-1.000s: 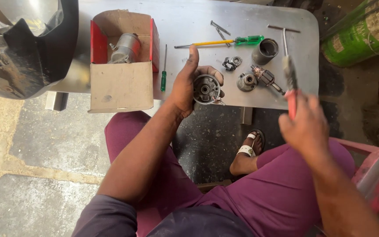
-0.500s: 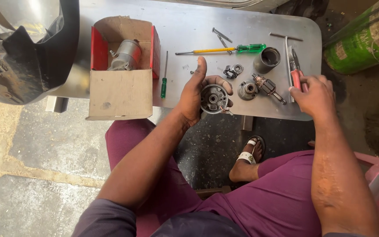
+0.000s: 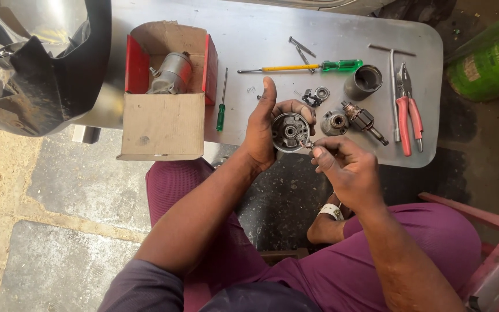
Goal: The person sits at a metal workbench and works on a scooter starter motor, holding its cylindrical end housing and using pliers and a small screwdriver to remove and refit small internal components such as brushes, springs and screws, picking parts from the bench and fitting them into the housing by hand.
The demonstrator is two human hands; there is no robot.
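Left hand: The left hand (image 3: 264, 130) is wrapped around a round grey metal motor cover (image 3: 290, 132). The thumb points up and the fingers curl over the top edge. It holds the cover just past the near edge of the table, above the person's lap.

Right hand: The right hand (image 3: 342, 167) is closed in a pinch. Its fingertips (image 3: 317, 152) touch the lower right rim of the cover. A tiny shiny bit sits there, too small to tell what it is.

What changed: A moment ago the right hand was over by the long-handled pliers with red grips (image 3: 406, 112). Now the pliers lie flat on the table and the hand has come back to the cover. So the tool is put down and bare fingers are working on the cover.

Motor cover: Its open side faces up. You can see small dark parts inside it.

On the table: The grey metal table (image 3: 249, 34) holds a dark metal cup-shaped tube (image 3: 363, 82), a small coppery motor core with a shaft (image 3: 364, 119), a round grey end cap (image 3: 335, 122), a long screwdriver with a yellow and green handle (image 3: 304, 67) and a thin screwdriver with a green handle (image 3: 221, 104).

Box: An open brown cardboard box with red flaps (image 3: 166, 110) has a silver motor (image 3: 170, 74) in it. It sits to the left of the hands.
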